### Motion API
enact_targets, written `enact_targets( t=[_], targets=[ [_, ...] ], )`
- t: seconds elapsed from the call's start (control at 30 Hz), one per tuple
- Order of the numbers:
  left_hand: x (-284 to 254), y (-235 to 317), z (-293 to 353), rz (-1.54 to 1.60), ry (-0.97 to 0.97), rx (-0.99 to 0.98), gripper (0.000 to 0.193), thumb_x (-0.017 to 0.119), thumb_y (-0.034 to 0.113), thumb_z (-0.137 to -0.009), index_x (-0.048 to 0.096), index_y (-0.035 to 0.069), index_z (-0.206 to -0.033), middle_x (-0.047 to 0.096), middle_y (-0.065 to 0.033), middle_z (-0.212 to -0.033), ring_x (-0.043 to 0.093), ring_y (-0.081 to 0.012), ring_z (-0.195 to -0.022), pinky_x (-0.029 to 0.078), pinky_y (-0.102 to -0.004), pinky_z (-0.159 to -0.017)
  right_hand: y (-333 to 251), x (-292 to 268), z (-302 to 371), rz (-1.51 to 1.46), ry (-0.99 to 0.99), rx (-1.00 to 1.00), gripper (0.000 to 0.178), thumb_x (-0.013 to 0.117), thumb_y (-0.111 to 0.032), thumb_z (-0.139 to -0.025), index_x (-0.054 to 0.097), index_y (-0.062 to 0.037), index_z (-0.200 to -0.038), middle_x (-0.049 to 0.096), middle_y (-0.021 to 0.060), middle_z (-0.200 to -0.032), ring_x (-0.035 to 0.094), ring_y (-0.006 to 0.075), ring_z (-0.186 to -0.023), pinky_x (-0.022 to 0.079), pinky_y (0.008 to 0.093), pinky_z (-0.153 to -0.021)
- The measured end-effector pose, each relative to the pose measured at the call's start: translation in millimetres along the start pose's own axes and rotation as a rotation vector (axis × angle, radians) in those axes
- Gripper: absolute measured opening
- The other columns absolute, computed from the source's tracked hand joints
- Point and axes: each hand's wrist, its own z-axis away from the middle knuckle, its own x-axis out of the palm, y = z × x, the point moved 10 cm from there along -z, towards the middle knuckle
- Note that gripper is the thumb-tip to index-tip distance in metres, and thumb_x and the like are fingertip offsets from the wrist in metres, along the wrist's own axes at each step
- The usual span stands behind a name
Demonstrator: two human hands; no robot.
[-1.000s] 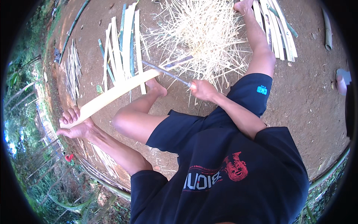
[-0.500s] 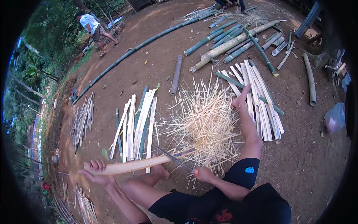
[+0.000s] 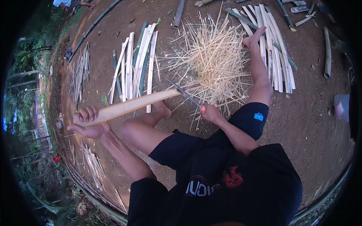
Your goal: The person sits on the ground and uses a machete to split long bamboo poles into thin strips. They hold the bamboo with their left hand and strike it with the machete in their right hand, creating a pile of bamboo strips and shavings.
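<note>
My left hand [image 3: 88,122] grips the near end of a long pale bamboo slat [image 3: 132,104], which reaches out over my bent left knee toward the pile of thin shavings [image 3: 215,60]. A knife sits in my right hand [image 3: 209,112], fingers closed on its handle. The dark blade [image 3: 183,91] lies across the slat's far end. I sit on bare earth with my right leg stretched out and its foot [image 3: 253,39] beside the shavings.
A row of split bamboo slats [image 3: 134,62] lies left of the shavings, another row [image 3: 273,49] right of my foot. Bundles of thin strips [image 3: 80,71] and long poles [image 3: 94,26] lie further off. Another person [image 3: 69,3] crouches at the top left.
The view has tilted back down toward my body. Both hands keep their hold; the blade still rests near the slat's far end.
</note>
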Motion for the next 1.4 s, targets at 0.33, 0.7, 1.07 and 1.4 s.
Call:
enact_targets(
  t=[0.33,0.7,1.07,1.4],
  targets=[
    [-12,7,-5,-0.016,-0.014,-0.024,0.059,0.040,0.068,-0.092,0.041,0.014,-0.070,0.031,0.0030,-0.058,0.031,-0.0096,-0.048,0.027,-0.0236,-0.048,14,-4,-12,0.125,-0.012,0.043,0.027,0.060,-0.019,-0.083,0.062,-0.0017,-0.104,0.068,0.0249,-0.091,0.067,0.0409,-0.087,0.052,0.0496,-0.078],
    [-16,4,-8,-0.002,-0.041,-0.061,0.064,0.030,0.071,-0.093,0.040,0.013,-0.068,0.032,0.0016,-0.058,0.031,-0.0110,-0.048,0.029,-0.0256,-0.047,78,2,-49,0.173,-0.059,0.262,0.028,0.061,-0.017,-0.080,0.065,-0.0013,-0.104,0.069,0.0224,-0.104,0.067,0.0373,-0.098,0.053,0.0469,-0.085],
    [-40,19,-21,-0.002,-0.101,-0.088,0.065,0.032,0.071,-0.093,0.040,0.013,-0.066,0.032,0.0015,-0.058,0.031,-0.0122,-0.049,0.030,-0.0272,-0.048,117,14,-40,-0.072,-0.105,0.407,0.026,0.058,-0.022,-0.086,0.065,-0.0016,-0.101,0.068,0.0248,-0.096,0.067,0.0357,-0.093,0.052,0.0456,-0.077],
    [-48,12,-14,-0.003,-0.115,-0.062,0.060,0.044,0.070,-0.090,0.040,0.013,-0.071,0.030,0.0025,-0.058,0.031,-0.0107,-0.049,0.029,-0.0248,-0.049,45,14,-4,0.104,-0.084,0.094,0.033,0.060,-0.020,-0.081,0.063,-0.0001,-0.107,0.068,0.0254,-0.096,0.067,0.0407,-0.090,0.052,0.0478,-0.081]
  ],
)
